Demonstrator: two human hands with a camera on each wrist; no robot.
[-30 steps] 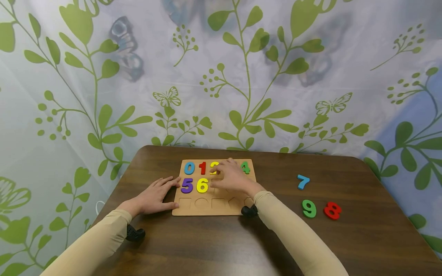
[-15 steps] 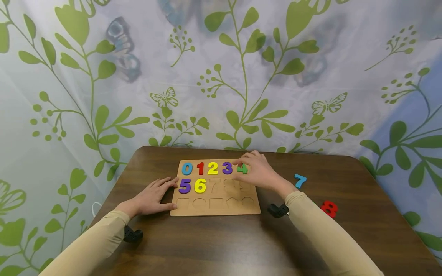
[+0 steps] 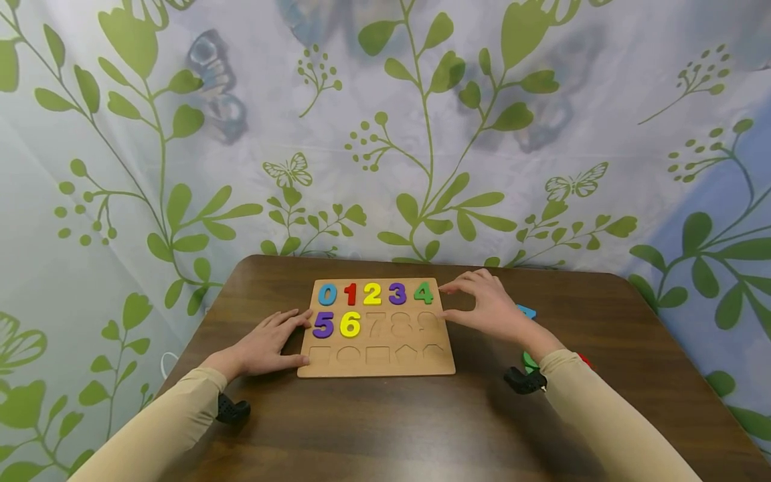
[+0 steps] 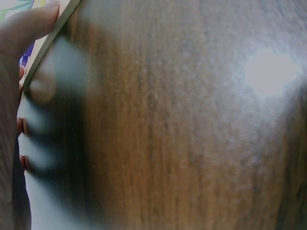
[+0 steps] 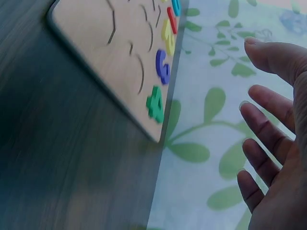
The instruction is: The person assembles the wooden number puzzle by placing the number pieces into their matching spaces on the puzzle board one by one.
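Observation:
A wooden number puzzle board (image 3: 355, 370) lies on the table. Its top row holds a blue 0 (image 3: 328, 294), red 1 (image 3: 351, 294), yellow 2 (image 3: 372, 294), purple 3 (image 3: 397, 293) and green 4 (image 3: 423, 293). Below them sit a purple 5 (image 3: 323, 325) and yellow 6 (image 3: 350, 325), beside bare recesses for 7, 8 and 9. My left hand (image 3: 265, 347) touches the board's left edge, thumb and fingers spread. By the right edge hovers my right hand (image 3: 490, 309), fingers apart; in the right wrist view nothing is between them.
Partly hidden by my right arm, a blue 7 (image 3: 527, 311), green 9 (image 3: 529, 362) and red 8 (image 3: 585, 360) lie on the brown table (image 3: 361, 428). A leaf-patterned curtain (image 3: 337, 201) hangs behind the table. Empty shape recesses (image 3: 377, 355) line the board's bottom row.
My right hand has moved rightward, from over the middle of the board to beyond its right edge, uncovering the 3 and 4. My left hand stays in place.

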